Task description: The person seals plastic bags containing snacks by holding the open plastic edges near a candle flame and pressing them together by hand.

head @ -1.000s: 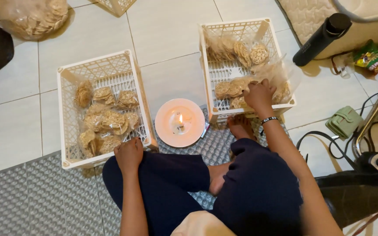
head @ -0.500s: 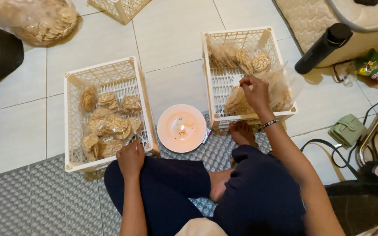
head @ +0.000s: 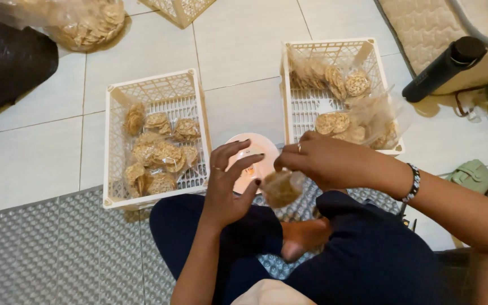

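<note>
Head view: small clear bag of crackers (head: 282,188) hangs pinched in right hand (head: 327,162), above the lap.
Left hand (head: 230,186), fingers spread and holding nothing, sits just left of it; the bag hangs top-up.

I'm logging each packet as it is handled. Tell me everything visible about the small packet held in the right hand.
The small packet is a clear plastic bag of brown, round crackers. It hangs from its top, pinched by the right hand, above the person's lap near the pink dish. The left hand is open beside it, fingers spread, close to it. Whether it is sealed cannot be told.
</note>
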